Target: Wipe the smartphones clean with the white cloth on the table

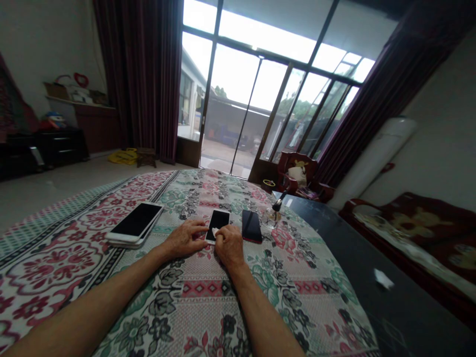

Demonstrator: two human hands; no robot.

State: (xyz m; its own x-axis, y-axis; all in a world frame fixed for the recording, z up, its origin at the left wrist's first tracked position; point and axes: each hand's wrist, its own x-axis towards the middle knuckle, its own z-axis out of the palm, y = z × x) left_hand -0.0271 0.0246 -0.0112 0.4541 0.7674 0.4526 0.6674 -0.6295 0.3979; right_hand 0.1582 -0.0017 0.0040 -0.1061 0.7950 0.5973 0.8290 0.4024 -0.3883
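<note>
A white-framed smartphone (218, 218) with a dark screen lies on the patterned tablecloth in front of me. My left hand (187, 238) rests at its left edge, fingers stretched out and apart, their tips touching the frame. Over the lower right of the screen, my right hand (229, 245) is closed on a small white tissue (214, 231), which touches the glass. A dark phone with a reddish edge (252, 226) lies just right of that hand. Farther left, a white tablet (137, 220) with a black screen sits on top of another flat white device, mostly hidden.
A clear glass jar (273, 216) with a black-handled brush or tool stands beyond the dark phone. The round table's cloth (208, 317) drops at its right edge beside a dark low table (357, 258) holding a crumpled white tissue (383, 279). A carved wooden sofa (424, 218) is at right.
</note>
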